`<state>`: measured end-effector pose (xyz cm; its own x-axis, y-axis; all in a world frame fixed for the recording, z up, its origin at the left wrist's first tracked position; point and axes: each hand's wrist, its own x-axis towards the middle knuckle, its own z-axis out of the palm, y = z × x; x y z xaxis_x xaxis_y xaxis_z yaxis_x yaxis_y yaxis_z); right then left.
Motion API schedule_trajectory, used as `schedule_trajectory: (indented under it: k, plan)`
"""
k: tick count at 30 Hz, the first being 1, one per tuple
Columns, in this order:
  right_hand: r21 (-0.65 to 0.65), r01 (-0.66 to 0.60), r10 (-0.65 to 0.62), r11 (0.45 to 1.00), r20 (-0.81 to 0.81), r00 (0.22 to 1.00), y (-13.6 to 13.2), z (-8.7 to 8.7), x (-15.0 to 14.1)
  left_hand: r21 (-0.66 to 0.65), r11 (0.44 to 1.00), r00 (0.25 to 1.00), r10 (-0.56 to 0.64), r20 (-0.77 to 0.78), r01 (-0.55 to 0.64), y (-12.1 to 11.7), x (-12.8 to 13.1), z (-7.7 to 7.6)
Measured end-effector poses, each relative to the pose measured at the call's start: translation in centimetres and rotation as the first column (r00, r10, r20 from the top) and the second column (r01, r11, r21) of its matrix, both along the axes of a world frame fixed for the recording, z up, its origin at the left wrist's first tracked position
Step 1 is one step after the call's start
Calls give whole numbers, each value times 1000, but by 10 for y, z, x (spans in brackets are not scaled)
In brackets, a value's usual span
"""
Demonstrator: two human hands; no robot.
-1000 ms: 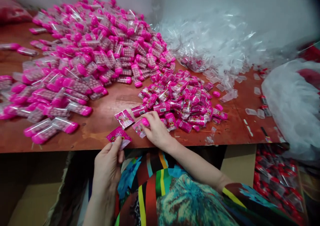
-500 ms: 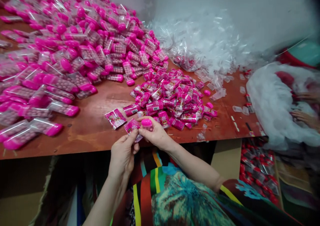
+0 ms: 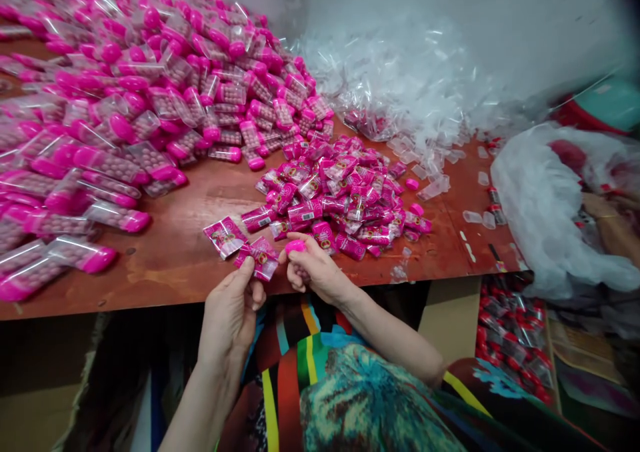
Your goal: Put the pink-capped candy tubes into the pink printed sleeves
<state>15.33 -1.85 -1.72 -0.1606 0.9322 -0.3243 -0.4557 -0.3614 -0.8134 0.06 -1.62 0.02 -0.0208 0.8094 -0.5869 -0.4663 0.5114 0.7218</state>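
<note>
Between the thumb and fingers of my left hand (image 3: 233, 312) is a printed pink plastic wrapper (image 3: 264, 259), held over the table's front edge. My right hand (image 3: 317, 269), just to its right, is closed around a small candy container; its pink cap (image 3: 295, 246) shows above the fingers, while they hide most of the body. The wrapper and the container are apart. Another pink wrapper (image 3: 225, 237) lies on the table just beyond my left fingertips. Behind my right hand is a heap of pink printed packets (image 3: 340, 199).
A large pile of pink-capped clear containers with pale beads (image 3: 165, 99) covers the table's left. Clear plastic pieces (image 3: 400, 85) are heaped against the wall. At right, another person's hand (image 3: 600, 209) is beside a white plastic bag (image 3: 530, 205). Below, a box holds red-capped containers (image 3: 515, 335).
My hands have drawn apart. The wrapper in my left hand is turned and shows more of its print; the right fingers have curled further over the container.
</note>
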Motion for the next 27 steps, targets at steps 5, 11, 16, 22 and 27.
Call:
schedule_trajectory:
  k: [5,11,16,22,27]
  plan:
    - [19,-29,28,999,27,999,-11,1,-3,-34,997,997,70,25,-69,1,2,-2]
    - [43,-21,19,999,45,999,-21,-8,-16,-38,999,996,33,77,-30,-2,7,-6]
    - [37,-77,73,996,86,994,-26,-10,-16,-5,1000,993,14,120,-14,-7,10,-7]
    - [72,-84,76,994,112,991,-24,-9,-16,60,997,992,-64,107,57,-9,11,-3]
    - [52,-114,112,992,56,992,-24,-8,-14,47,986,983,-165,85,161,-8,9,4]
